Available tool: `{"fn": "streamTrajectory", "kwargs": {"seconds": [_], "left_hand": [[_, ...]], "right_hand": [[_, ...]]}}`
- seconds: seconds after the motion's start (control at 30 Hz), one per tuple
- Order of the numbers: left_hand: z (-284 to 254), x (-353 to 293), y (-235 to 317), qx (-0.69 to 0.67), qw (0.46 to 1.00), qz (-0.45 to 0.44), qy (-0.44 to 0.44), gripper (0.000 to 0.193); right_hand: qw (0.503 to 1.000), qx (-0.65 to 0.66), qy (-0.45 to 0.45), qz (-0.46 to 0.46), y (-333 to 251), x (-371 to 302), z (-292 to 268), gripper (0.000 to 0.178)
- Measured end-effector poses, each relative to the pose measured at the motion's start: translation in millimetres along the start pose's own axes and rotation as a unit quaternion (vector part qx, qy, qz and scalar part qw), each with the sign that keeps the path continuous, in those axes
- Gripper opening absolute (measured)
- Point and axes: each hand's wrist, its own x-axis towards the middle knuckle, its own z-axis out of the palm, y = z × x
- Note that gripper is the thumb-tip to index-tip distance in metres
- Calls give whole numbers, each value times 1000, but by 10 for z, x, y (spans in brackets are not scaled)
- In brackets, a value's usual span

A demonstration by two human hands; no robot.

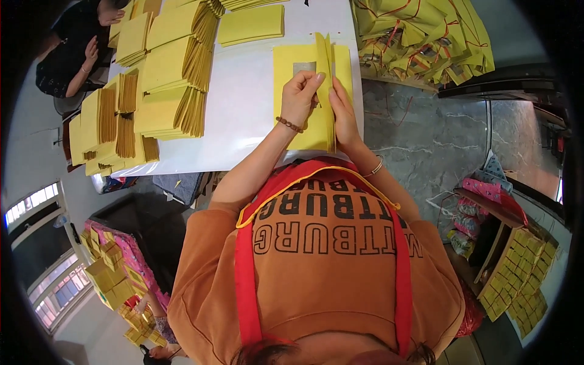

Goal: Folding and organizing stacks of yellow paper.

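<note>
On the white table before me lies a stack of yellow paper sheets [311, 135] with a silver square patch [302, 68] on the top one. Several yellow sheets [323, 56] stand up along the middle of the stack, folded or lifted, between my two hands. My left hand [298, 97] is closed in a pinch at the left side of these raised sheets; its fingertips are partly hidden. Against their right side, my right hand [344, 118] rests with straight fingers, thumb side toward the paper.
Bundles of folded yellow paper [173, 67] cover the table's left side, and another yellow stack [251, 25] lies farther back. Yellow paper pieces with red cords [420, 42] are heaped at the right. Another person's hand [90, 52] shows at the far left. Packed yellow bundles [517, 267] stand lower right.
</note>
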Motion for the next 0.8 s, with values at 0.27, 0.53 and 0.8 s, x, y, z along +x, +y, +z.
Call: {"fn": "streamTrajectory", "kwargs": {"seconds": [0.27, 0.53, 0.8], "left_hand": [[-44, 45, -47, 18, 1000, -4, -17, 19], [-57, 60, -73, 9, 1000, -19, -13, 21], [-56, 32, -66, -14, 999, -10, -30, 20]], "right_hand": [[996, -38, -79, -26, -94, -55, 27, 76], [993, 25, -112, 8, -96, -51, 1, 88], [991, 52, -122, 17, -64, -30, -15, 86]]}}
